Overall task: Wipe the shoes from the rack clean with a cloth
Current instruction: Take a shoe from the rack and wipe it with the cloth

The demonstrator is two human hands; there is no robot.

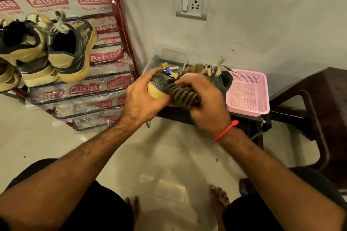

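Head view, surroundings: we are sitting facing a white wall with a switch-and-socket plate (pixel 193 3) on it, and our bare feet are resting on the pale tiled floor (pixel 163 148).
Head view, rack: the shoe rack (pixel 116 30), still wrapped in printed plastic, is leaning at our left, and two tan and dark shoes on the rack (pixel 71 48) are sitting heel-out on an upper rail.
Head view, in the way: our own hands are covering most of the shoe's middle, so we are seeing only its toe, laces and heel.
Head view, furniture: a dark chair (pixel 317 110) is standing at our right beside a low dark stool (pixel 247 118).
Head view, containers: a pink mesh basket (pixel 247 92) is sitting on the stool just behind the shoe; a clear plastic tub (pixel 167 58) near the wall is holding small items we cannot identify.
Head view, shoe: the shoe (pixel 159 85) is being held in front of us above the stool's edge, toe to our left.
Head view, left hand: our left hand (pixel 144 95) is wrapping curled fingers around the shoe's yellow toe.
Head view, right hand: our right hand (pixel 204 99) is clutching the striped cloth (pixel 183 94) and pressing it against the shoe's side.
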